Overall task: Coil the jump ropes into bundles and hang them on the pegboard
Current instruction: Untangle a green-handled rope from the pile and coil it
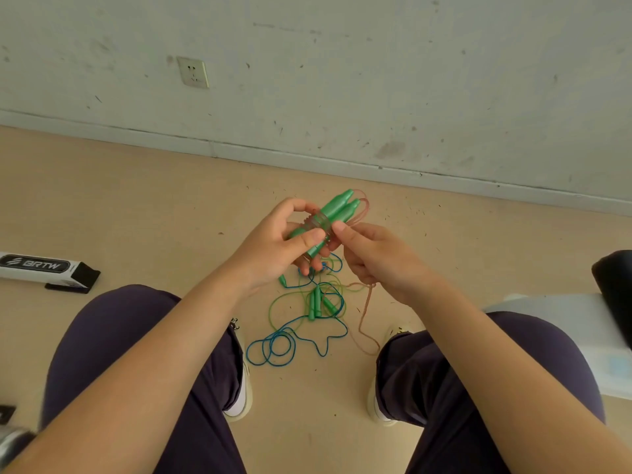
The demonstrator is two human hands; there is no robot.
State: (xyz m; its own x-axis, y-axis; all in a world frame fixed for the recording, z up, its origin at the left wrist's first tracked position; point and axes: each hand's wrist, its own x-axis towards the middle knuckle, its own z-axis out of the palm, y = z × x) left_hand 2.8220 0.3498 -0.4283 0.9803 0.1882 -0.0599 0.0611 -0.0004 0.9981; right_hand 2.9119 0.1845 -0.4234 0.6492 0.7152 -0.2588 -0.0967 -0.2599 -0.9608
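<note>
Beige floor [136, 206] runs from the near edge to a scuffed grey wall [342, 80] at the far side, with a socket [193, 72] set in the wall at far left. A white and black box [44, 270] lies on the floor at left, well apart from the hands; something pale with a dark piece on it [581, 323] sits at the right edge, just beside the right knee. Between the two knees [119, 336] and shoes [239, 398] a tangle of blue cord [284, 340], green cord [273, 309] and green handles [316, 302] covers the floor — open floor remains beyond it up to the wall.

Above that tangle the left hand [273, 248] grips a pair of green handles [337, 208] held side by side, fingers curled round them and thumb pressed on top, with pinkish cord wound [319, 222] around their middle. The right hand [376, 258] is just beside, its thumb and fingers pinching the pink cord [366, 313] close to the wound part — the loose length drops from that hand to the floor near the right shoe.
</note>
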